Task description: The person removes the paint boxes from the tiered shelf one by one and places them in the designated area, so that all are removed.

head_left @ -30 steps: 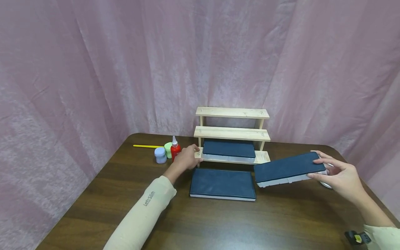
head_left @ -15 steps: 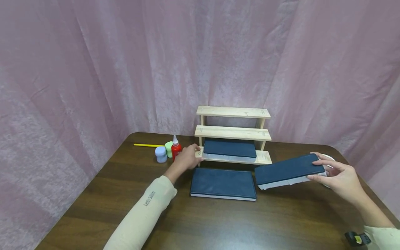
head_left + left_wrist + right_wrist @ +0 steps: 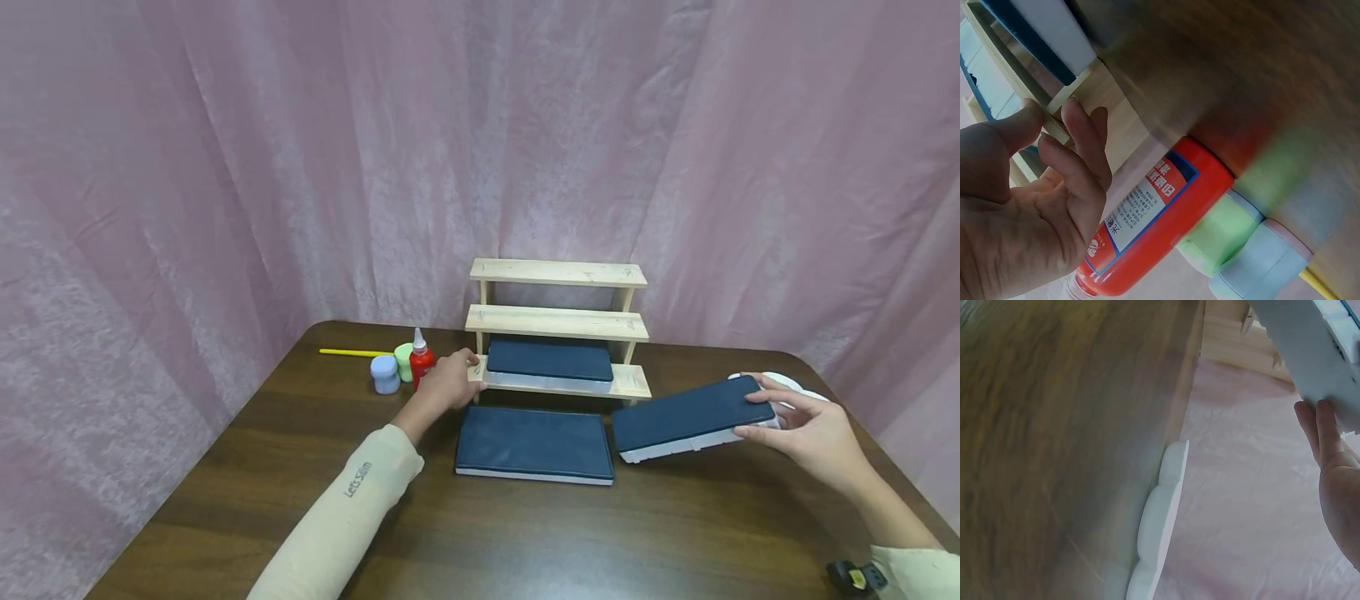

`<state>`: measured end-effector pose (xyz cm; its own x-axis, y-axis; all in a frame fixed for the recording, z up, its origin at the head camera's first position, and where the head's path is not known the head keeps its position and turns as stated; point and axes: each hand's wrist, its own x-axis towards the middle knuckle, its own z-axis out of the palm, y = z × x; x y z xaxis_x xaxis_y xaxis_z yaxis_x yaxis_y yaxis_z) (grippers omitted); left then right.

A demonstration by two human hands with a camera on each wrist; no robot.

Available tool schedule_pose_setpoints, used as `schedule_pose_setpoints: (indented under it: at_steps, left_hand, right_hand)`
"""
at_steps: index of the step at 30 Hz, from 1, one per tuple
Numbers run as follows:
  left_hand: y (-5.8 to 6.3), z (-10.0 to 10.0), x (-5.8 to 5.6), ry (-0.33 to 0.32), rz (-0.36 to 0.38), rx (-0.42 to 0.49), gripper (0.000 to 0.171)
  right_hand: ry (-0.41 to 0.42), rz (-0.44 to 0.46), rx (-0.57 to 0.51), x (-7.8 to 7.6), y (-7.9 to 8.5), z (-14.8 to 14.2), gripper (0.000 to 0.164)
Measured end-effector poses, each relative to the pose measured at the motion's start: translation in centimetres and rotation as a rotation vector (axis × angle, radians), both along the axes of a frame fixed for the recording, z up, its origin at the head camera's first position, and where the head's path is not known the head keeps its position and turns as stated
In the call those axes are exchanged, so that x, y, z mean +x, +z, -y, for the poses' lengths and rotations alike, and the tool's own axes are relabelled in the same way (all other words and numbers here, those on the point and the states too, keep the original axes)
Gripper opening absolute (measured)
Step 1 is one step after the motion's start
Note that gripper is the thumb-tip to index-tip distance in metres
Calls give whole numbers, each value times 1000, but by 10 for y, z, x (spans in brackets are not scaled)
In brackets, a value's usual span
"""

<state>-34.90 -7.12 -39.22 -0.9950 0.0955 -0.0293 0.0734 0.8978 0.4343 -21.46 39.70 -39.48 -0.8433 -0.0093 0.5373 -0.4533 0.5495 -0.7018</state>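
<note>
In the head view my left hand (image 3: pixel 447 381) grips the left end of the lowest board of a three-tier wooden shelf (image 3: pixel 557 320), thumb and fingers at its edge. My right hand (image 3: pixel 813 432) holds a flat box (image 3: pixel 690 417) with a dark blue top and white base by its right end. This box is tilted, its left end lower, right of the shelf. The right wrist view shows its white underside, with fingertips (image 3: pixel 1327 419) against it. A similar blue box (image 3: pixel 550 360) sits on the lowest shelf board, and another blue box (image 3: pixel 534 443) lies flat on the table in front.
A red bottle (image 3: pixel 422 364) with a white nozzle stands close beside my left hand. Left of it are a green jar (image 3: pixel 403 360), a blue jar (image 3: pixel 386 375) and a yellow stick (image 3: pixel 352 352). Behind my right hand lies a white scalloped dish (image 3: pixel 783 381). A pink curtain (image 3: pixel 570 125) hangs behind.
My right hand has lowered slightly and shifted a little left with the box, showing more of the white dish behind it. My left hand keeps its place on the shelf.
</note>
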Motion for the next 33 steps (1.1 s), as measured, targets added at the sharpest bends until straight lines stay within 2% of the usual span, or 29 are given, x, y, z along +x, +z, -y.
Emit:
schedule_pose_setpoints:
  at_steps: [13,18,28,33]
  left_hand:
    - [0,-1,1,7,9,1,51]
    - [0,-1,2,3,10,-5,50]
    - [1,-1,3,-3,4,-3,51]
    - [1,0,2,-15,-8,-2,51]
  right_hand:
    - [66,28,-41,2,-3,-2,46]
    - [71,32,16,5,-5,-4,45]
    - [89,44,50,3,-9,-7,48]
    - [87,51,72,3,-9,-10,43]
